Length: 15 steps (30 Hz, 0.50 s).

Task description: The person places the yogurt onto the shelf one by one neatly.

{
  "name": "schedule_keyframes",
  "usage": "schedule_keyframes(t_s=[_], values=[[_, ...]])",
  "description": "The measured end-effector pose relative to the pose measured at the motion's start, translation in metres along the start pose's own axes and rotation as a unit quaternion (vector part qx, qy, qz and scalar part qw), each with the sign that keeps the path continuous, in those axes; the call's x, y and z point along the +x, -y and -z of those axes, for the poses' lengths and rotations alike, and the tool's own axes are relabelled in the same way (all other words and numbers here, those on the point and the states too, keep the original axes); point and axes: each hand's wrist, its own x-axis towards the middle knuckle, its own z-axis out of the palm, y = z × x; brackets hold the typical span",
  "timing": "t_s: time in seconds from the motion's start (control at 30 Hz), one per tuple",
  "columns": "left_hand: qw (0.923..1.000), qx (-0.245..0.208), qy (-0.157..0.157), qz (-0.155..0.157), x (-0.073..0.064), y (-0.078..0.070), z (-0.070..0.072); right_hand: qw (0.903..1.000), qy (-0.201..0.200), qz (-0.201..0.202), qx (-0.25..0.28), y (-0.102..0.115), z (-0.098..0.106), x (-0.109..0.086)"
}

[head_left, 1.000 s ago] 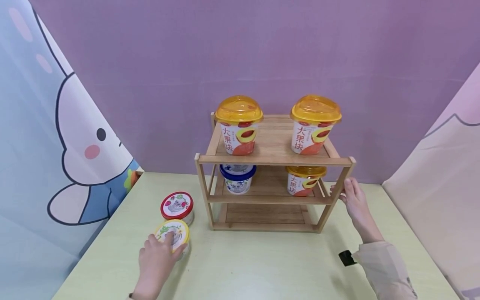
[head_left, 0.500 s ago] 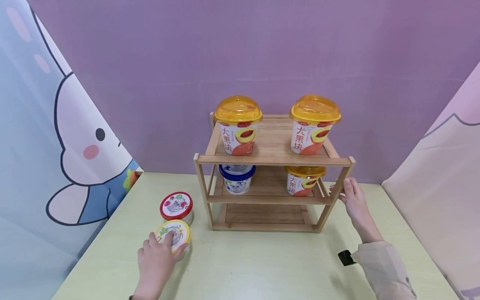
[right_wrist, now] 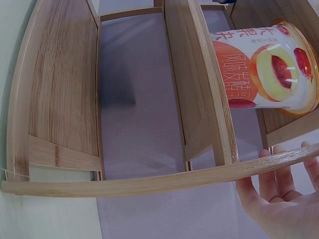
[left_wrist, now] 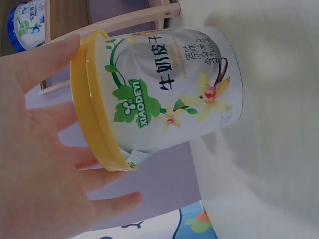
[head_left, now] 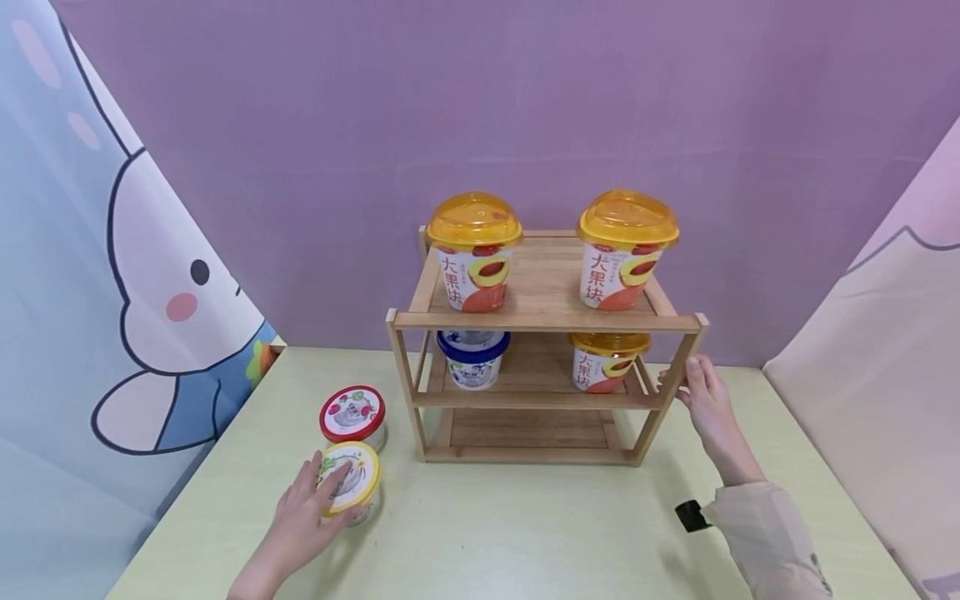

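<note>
On the table's left, a white tub with a yellow lid (head_left: 349, 477) stands below my left hand (head_left: 307, 508). My thumb and spread fingers grip the lid, one finger lying across its top. In the left wrist view the tub (left_wrist: 169, 84) shows vanilla flowers on its label, with my left hand (left_wrist: 45, 144) at the lid. Behind it is a red-lidded tub (head_left: 352, 412). My right hand (head_left: 708, 408) holds the right side of a wooden rack (head_left: 547, 320). The right wrist view has that hand (right_wrist: 284, 199) at the rack's side bar (right_wrist: 149, 185), fingers partly behind it.
Two orange-lidded fruit cups (head_left: 474, 275) (head_left: 618, 275) stand on the top shelf. A blue-lidded tub (head_left: 474, 367) and another orange-lidded cup (head_left: 600, 367) are on the middle shelf. Purple cloth (head_left: 525, 100) hangs behind. A black object (head_left: 692, 516) is beside the right sleeve.
My left hand has turned and shifted slightly about the yellow-lidded tub, its forearm now further left. My right hand and the rack look the same.
</note>
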Motion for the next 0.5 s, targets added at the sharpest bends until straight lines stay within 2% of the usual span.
schedule_keyframes(t_s=[0.13, 0.3, 0.5], values=[[1.0000, 0.000, -0.008, -0.006, 0.0001, 0.0002, -0.0009, 1.0000, 0.000, 0.002, -0.001, -0.0003, 0.0001, -0.0003], [0.9998, -0.003, -0.006, 0.017, 0.0003, -0.0047, -0.0024, 1.0000, 0.000, 0.003, -0.001, 0.0002, 0.0000, -0.0004], [0.9988, 0.008, -0.045, 0.014, 0.0000, -0.0085, -0.0072, 1.0000, 0.000, 0.006, 0.006, 0.0001, -0.0010, 0.0000]])
